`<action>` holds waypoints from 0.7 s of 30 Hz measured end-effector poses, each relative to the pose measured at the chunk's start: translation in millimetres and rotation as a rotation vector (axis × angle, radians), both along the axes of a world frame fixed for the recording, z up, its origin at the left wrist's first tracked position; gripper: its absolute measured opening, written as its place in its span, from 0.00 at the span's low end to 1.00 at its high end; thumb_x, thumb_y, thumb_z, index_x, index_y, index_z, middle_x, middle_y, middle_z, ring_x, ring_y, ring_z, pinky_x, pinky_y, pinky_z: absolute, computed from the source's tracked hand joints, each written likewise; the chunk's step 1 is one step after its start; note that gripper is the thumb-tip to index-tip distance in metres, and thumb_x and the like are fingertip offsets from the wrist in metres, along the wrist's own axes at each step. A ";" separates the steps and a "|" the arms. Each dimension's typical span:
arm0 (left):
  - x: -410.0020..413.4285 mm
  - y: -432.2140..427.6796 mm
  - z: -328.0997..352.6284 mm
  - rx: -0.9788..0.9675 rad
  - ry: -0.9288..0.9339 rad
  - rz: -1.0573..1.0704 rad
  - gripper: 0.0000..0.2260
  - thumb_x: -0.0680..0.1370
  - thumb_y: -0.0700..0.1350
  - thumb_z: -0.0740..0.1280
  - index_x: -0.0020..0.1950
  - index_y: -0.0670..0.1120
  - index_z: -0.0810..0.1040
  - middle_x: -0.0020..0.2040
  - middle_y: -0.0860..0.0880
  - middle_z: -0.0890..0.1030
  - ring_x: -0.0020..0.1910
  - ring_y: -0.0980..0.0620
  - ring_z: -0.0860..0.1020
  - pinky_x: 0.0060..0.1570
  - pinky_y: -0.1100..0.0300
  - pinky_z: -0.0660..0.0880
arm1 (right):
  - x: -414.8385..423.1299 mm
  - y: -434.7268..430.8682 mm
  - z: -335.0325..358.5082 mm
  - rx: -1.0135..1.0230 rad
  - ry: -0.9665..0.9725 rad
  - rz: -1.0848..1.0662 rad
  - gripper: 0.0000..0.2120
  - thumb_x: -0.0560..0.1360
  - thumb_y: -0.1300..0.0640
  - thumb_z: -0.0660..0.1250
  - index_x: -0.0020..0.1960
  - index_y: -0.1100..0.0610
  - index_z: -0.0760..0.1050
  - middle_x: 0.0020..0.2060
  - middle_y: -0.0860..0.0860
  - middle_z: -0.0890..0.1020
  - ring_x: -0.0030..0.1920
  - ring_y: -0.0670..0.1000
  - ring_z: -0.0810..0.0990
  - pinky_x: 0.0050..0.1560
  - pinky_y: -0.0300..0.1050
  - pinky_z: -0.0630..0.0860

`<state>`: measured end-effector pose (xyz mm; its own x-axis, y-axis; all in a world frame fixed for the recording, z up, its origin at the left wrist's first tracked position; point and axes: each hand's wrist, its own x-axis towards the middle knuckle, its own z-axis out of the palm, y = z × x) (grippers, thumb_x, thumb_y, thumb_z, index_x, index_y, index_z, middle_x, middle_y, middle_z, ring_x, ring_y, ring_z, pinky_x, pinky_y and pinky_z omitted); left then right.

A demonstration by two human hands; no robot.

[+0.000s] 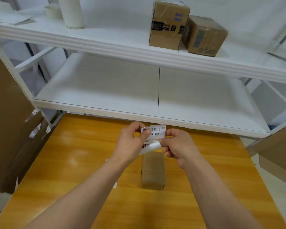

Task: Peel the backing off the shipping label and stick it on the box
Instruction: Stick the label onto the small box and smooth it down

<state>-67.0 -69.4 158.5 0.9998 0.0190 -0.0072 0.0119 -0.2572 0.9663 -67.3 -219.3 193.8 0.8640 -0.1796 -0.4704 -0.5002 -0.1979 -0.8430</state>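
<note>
A white shipping label (pixel 156 132) with a barcode and printed code is held up above the wooden table (pixel 73 162). My left hand (pixel 130 142) pinches its upper left part with thumb and fingers. My right hand (pixel 177 146) pinches the lower right corner, where a glossy white backing (pixel 153 147) curls away from the label. Below the label, a small brown taped box (pixel 153 171) lies flat on the table between my forearms. Part of the label's lower half is hidden behind my left hand.
A white metal shelf unit (pixel 139 96) stands behind the table. Two cardboard boxes (pixel 168 23) and white rolls (pixel 71 12) sit on its upper shelf. Large flattened cardboard (pixel 8 129) leans at left; more cardboard (pixel 277 156) at right. A white slip (pixel 115 183) peeks from under my left forearm.
</note>
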 end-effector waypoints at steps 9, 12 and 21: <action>-1.6 1.8 -14.2 0.157 -0.066 -0.063 0.23 0.70 0.34 0.66 0.52 0.62 0.74 0.54 0.56 0.76 0.60 0.50 0.71 0.58 0.48 0.76 | -1.3 -2.4 -13.1 0.077 0.038 -0.053 0.07 0.75 0.69 0.70 0.49 0.58 0.80 0.37 0.59 0.85 0.23 0.46 0.80 0.22 0.36 0.76; -3.6 0.5 -12.3 0.094 0.006 -0.124 0.28 0.68 0.32 0.66 0.52 0.66 0.71 0.56 0.52 0.73 0.60 0.47 0.71 0.56 0.43 0.77 | -2.2 -0.9 -13.6 0.098 0.046 -0.047 0.07 0.75 0.66 0.70 0.51 0.57 0.80 0.34 0.57 0.84 0.21 0.45 0.79 0.22 0.37 0.76; -8.3 -1.0 -17.1 0.083 0.083 -0.204 0.47 0.65 0.35 0.75 0.70 0.71 0.55 0.65 0.51 0.65 0.66 0.46 0.69 0.61 0.46 0.78 | -2.9 0.9 -14.8 0.021 0.011 -0.068 0.06 0.78 0.54 0.69 0.49 0.56 0.82 0.40 0.51 0.85 0.33 0.47 0.72 0.30 0.41 0.72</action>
